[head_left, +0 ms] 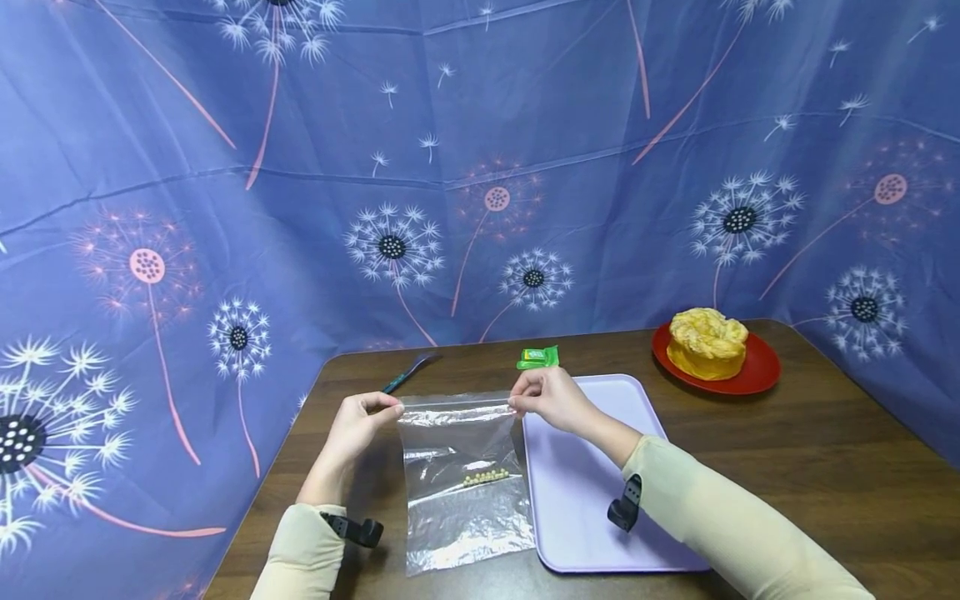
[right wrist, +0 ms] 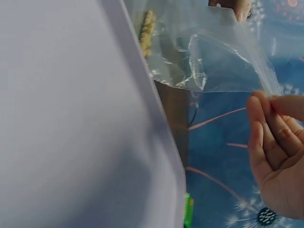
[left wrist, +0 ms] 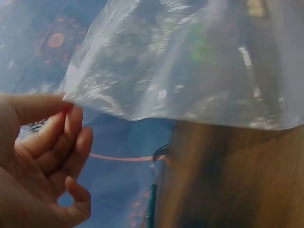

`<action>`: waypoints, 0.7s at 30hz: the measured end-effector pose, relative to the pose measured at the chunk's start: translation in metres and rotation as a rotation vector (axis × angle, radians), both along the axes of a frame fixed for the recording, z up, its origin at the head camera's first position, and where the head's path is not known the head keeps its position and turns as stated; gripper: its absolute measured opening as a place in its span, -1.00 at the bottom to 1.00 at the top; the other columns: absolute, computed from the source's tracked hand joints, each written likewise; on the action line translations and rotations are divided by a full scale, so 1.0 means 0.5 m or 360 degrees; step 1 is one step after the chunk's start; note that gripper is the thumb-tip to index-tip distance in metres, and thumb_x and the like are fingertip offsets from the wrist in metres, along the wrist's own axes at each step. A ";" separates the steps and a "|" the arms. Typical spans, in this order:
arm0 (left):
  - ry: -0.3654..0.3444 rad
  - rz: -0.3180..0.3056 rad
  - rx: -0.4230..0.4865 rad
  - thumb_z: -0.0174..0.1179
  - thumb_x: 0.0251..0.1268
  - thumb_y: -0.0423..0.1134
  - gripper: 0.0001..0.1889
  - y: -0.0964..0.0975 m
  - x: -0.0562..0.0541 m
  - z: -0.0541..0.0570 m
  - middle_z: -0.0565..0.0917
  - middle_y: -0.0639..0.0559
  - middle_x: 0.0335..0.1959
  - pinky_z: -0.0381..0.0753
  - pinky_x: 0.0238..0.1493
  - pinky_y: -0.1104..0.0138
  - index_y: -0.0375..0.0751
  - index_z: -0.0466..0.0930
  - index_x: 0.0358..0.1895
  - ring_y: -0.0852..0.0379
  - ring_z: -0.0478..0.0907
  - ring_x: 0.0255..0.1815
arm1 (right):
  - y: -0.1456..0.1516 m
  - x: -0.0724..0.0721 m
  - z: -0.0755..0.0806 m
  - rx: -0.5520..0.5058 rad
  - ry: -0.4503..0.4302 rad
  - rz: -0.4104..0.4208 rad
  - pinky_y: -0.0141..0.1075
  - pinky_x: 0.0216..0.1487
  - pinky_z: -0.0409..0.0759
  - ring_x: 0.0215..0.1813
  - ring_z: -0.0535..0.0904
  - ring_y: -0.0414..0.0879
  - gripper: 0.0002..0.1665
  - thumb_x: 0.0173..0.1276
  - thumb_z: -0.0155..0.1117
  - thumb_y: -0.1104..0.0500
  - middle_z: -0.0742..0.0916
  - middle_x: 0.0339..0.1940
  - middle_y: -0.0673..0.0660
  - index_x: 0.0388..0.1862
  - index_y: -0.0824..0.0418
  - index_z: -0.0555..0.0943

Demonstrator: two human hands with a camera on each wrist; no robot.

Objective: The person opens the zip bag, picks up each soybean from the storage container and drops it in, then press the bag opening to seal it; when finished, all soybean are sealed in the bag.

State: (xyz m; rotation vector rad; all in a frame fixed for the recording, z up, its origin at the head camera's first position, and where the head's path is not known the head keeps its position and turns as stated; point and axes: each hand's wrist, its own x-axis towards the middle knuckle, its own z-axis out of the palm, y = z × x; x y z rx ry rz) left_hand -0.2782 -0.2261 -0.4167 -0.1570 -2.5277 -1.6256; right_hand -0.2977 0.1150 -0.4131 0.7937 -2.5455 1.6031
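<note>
A clear plastic zip bag point(head_left: 465, 442) is stretched between both hands at its top edge. Small pale-yellow balls point(head_left: 486, 477) lie in a row in a fold about halfway down it. My left hand point(head_left: 358, 429) pinches the top left corner between thumb and forefinger, as the left wrist view also shows. At the opposite corner, my right hand point(head_left: 553, 398) pinches the film the same way, its wrist above a lavender tray point(head_left: 581, 500). Whether the bag's top is sealed cannot be told.
Behind the left hand lies a fork point(left wrist: 152, 199) with a dark green handle. A small green packet point(head_left: 537, 358) sits beyond the tray. At the back right, a red plate point(head_left: 763, 367) bears a yellow ring-shaped cake or bread point(head_left: 707, 343). A blue dandelion-print curtain point(head_left: 450, 167) surrounds the wooden table point(head_left: 810, 467).
</note>
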 end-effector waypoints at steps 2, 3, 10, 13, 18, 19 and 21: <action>-0.0042 0.0050 0.0024 0.37 0.28 -0.32 -0.86 0.010 -0.009 -0.009 0.74 -0.04 -0.25 0.42 0.04 0.21 -0.36 0.75 -0.22 0.07 0.55 -0.08 | -0.001 -0.011 -0.008 -0.0015 -0.0049 -0.0024 -0.24 -0.29 0.66 -0.38 0.76 0.11 -0.92 0.32 0.42 0.31 0.78 -0.52 0.10 -0.38 0.28 0.70; -0.0052 0.0072 0.0036 0.36 0.29 -0.32 -0.86 0.015 -0.014 -0.013 0.73 -0.03 -0.26 0.43 0.00 0.22 -0.37 0.74 -0.21 0.08 0.54 -0.10 | -0.004 -0.017 -0.013 -0.0024 -0.0081 -0.0045 -0.18 -0.25 0.70 -0.39 0.76 0.09 -0.93 0.32 0.41 0.32 0.78 -0.52 0.10 -0.37 0.30 0.69; -0.0160 0.0183 0.0208 0.25 0.38 -0.39 -0.86 0.045 -0.055 -0.040 0.69 -0.01 -0.47 0.62 -0.36 0.35 -0.45 0.65 -0.14 0.18 0.64 -0.48 | -0.021 -0.059 -0.042 -0.0197 -0.0396 -0.0207 -0.15 -0.14 0.74 -0.38 0.75 0.00 -0.87 0.37 0.31 0.43 0.78 -0.42 0.20 -0.14 0.50 0.65; -0.0305 0.0179 0.0287 0.15 0.46 -0.37 -0.77 0.051 -0.066 -0.053 0.71 -0.11 -0.36 0.68 -0.33 0.35 -0.51 0.60 0.01 0.17 0.66 -0.43 | -0.022 -0.069 -0.055 -0.0248 -0.0495 -0.0234 -0.10 -0.09 0.73 -0.35 0.75 0.00 -0.77 0.40 0.25 0.45 0.78 -0.34 0.29 -0.02 0.57 0.61; -0.0556 0.0126 0.0402 -0.02 0.59 -0.25 -0.55 0.049 -0.067 -0.063 0.65 -0.43 0.05 0.72 -0.08 0.23 -0.61 0.42 0.29 -0.13 0.69 -0.06 | -0.023 -0.063 -0.067 -0.0383 -0.0790 -0.0213 -0.12 -0.02 0.71 -0.23 0.77 0.08 -0.61 0.49 0.10 0.43 0.72 -0.13 0.51 0.18 0.71 0.45; -0.0596 0.0108 0.0415 -0.05 0.61 -0.21 -0.50 0.047 -0.066 -0.064 0.61 -0.46 0.12 0.71 -0.02 0.19 -0.62 0.39 0.32 -0.19 0.66 0.04 | -0.022 -0.061 -0.067 -0.0413 -0.0847 -0.0210 -0.12 0.00 0.71 -0.20 0.77 0.11 -0.59 0.51 0.08 0.41 0.70 -0.09 0.55 0.21 0.71 0.42; -0.0660 0.0079 0.0445 -0.09 0.62 -0.12 -0.43 0.043 -0.065 -0.065 0.56 -0.49 0.21 0.67 0.06 0.13 -0.64 0.33 0.35 -0.26 0.60 0.18 | -0.020 -0.060 -0.064 -0.0434 -0.0929 -0.0206 -0.12 0.04 0.69 -0.11 0.77 0.16 -0.54 0.54 0.07 0.36 0.67 -0.01 0.57 0.26 0.70 0.39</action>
